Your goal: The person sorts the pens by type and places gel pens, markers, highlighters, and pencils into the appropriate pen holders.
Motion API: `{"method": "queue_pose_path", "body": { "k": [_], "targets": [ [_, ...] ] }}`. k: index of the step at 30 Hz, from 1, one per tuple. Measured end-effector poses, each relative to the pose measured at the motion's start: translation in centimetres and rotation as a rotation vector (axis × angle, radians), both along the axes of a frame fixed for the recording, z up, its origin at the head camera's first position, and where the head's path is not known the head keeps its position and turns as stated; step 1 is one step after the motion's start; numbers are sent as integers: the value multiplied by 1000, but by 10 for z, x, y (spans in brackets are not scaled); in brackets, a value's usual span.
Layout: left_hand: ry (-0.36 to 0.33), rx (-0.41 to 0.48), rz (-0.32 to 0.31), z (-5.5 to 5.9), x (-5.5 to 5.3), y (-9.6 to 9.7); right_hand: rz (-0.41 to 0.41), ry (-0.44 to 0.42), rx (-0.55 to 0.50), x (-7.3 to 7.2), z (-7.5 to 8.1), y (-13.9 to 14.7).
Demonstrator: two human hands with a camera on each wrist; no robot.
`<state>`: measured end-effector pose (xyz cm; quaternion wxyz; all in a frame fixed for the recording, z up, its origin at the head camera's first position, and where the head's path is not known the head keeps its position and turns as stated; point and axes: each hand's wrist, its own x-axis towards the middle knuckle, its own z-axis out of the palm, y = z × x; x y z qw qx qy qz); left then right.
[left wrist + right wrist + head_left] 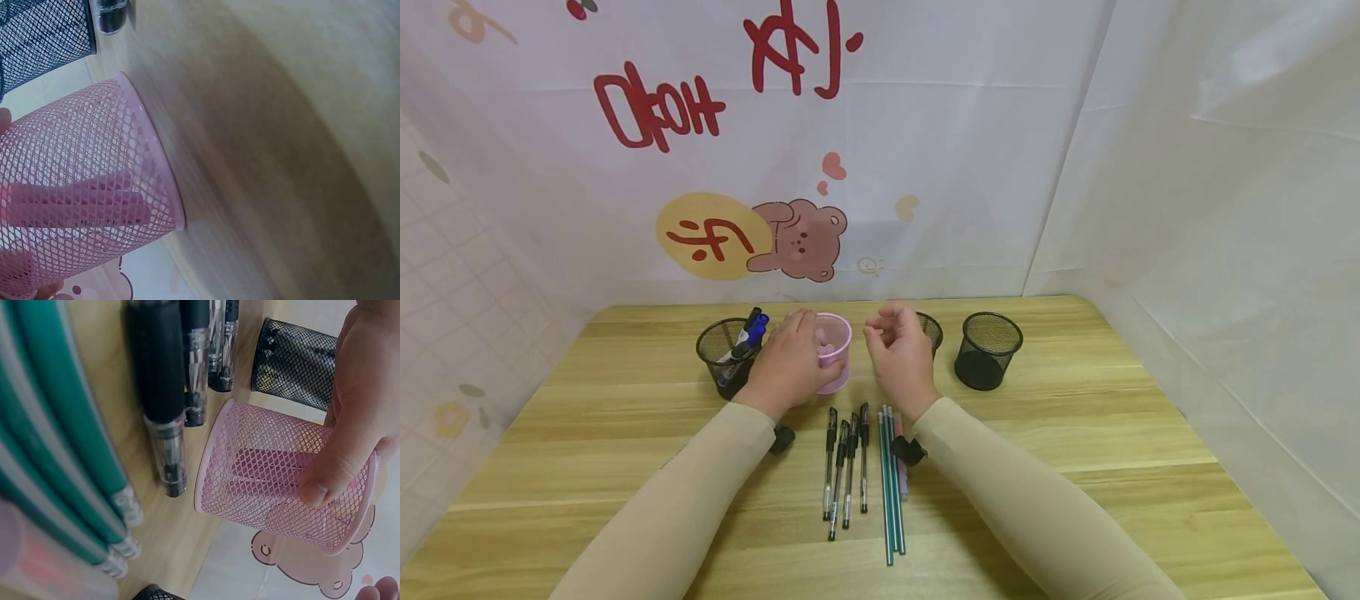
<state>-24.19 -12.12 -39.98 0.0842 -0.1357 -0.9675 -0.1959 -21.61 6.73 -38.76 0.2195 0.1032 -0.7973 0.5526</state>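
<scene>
Beige sleeves (677, 500) stretch across a wooden tabletop (1060, 400) as a person's left hand (786, 358) wraps its grip around a pink mesh cup (835, 383), upright near the far edge with pink sticks (78, 209) inside. Beside it, the right hand (901, 354) hovers, its grip loosely curled. A black mesh cup (710, 343) of markers (758, 327) stands left, two more black cups (988, 358) right. Nearer lie four black pens (829, 467) and green pencils (892, 492); a printed white curtain (955, 125) hangs behind.
</scene>
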Motion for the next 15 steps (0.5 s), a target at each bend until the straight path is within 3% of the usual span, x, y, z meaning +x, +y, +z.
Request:
{"method": "queue_pose_path", "body": {
  "k": [15],
  "targets": [
    [-30,5,15,1,1,1,32,-9,41,4,0,7]
  ]
}}
